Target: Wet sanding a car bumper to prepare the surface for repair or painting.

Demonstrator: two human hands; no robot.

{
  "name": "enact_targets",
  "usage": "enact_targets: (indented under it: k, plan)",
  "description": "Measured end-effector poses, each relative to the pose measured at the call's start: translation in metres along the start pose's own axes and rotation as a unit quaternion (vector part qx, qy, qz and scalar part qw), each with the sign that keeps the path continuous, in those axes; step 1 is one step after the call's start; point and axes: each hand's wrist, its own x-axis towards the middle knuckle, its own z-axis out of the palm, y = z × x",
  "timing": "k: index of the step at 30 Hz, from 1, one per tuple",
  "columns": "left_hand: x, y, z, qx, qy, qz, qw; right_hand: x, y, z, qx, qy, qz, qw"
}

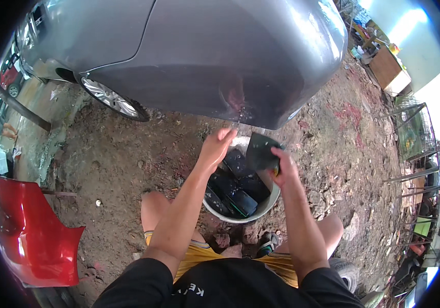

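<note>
My left hand [217, 150] is raised over the near side of a silver-grey car body [204, 61], its fingers pressed together; whatever they may hold is hidden. Water drops and a thin splash show just beyond its fingertips, below a wet, reddish patch [234, 97] on the grey panel. In my right hand [284, 167] is a dark grey-green sheet [262, 152], like sandpaper, with a bit of yellow by the fingers. Both hands are above a round white tub [240, 219] between my knees. Dark rectangular shapes [240, 201] show inside it, partly covered by the sheet.
A red car body panel [27, 231] stands at the left. The car's wheel [112, 97] rests on rough, stony ground [117, 149]. Beside my right leg lies a tyre [344, 272]. Metal racks [410, 133] and a brown box [385, 66] line the right side.
</note>
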Motion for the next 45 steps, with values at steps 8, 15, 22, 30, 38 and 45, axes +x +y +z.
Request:
enact_targets:
  k: [8, 15, 22, 30, 38, 45]
  plan:
    - [-0.018, -0.081, -0.016, -0.088, -0.001, -0.211, 0.974, 0.036, 0.069, -0.017, -0.098, 0.065, -0.06, 0.991]
    - [-0.015, -0.079, -0.053, -0.264, -0.246, -0.204, 0.91, -0.008, 0.048, 0.033, -0.184, -0.078, -0.028, 0.979]
    - [-0.025, -0.044, -0.051, -0.162, -0.145, -0.242, 0.946, -0.041, 0.042, 0.057, -0.566, 0.052, -0.278, 0.775]
    - [-0.016, -0.086, -0.069, 0.067, 0.265, -0.138, 0.952, 0.015, 0.041, -0.055, -0.597, 0.262, -0.091, 0.753]
    - [-0.02, -0.1, -0.086, -0.026, 0.203, -0.193, 0.96, 0.021, 0.049, -0.055, -0.541, 0.236, -0.127, 0.797]
    - [-0.003, -0.14, -0.14, -0.069, 0.202, -0.15, 0.965, 0.015, 0.05, -0.073, -0.423, 0.165, -0.164, 0.876]
